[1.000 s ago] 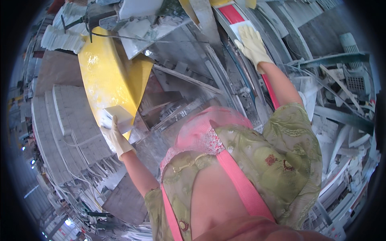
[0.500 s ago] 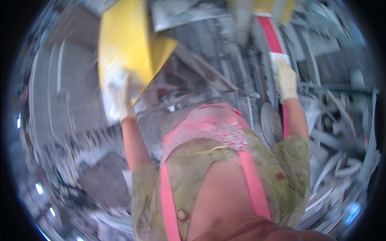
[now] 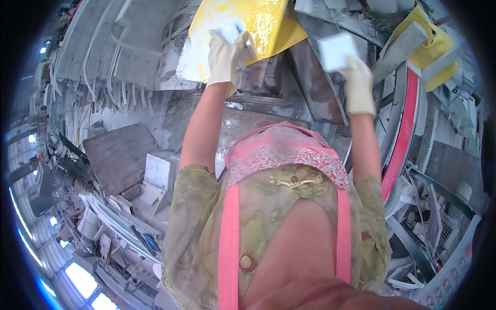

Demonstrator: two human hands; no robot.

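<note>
Both my hands wear cream rubber gloves. My left hand [image 3: 224,58] is over the yellow sheet [image 3: 276,26], thumb and fingers spread around a pale tile-like piece [image 3: 234,30] and gripping it. That piece is partly covered by the glove. The sheet looks wet and shiny, with white smears on its left part. My right hand [image 3: 358,87] grips a white square tile [image 3: 337,52] by its near edge, held up to the right of the sheet and blurred by motion. Right of this hand runs a red strip [image 3: 400,142] between pale metal rails.
A dark board [image 3: 315,77] leans below the sheet's right corner. More yellow sheeting [image 3: 439,49] lies over a grey beam [image 3: 400,50] at the far right. Layered grey slats [image 3: 129,46] stand at the left. A brown board [image 3: 120,155] and scrap lie around me.
My right hand has lifted the white tile off the red strip and carried it left toward the yellow sheet. My left hand stays at the sheet with its piece. The view has shifted.
</note>
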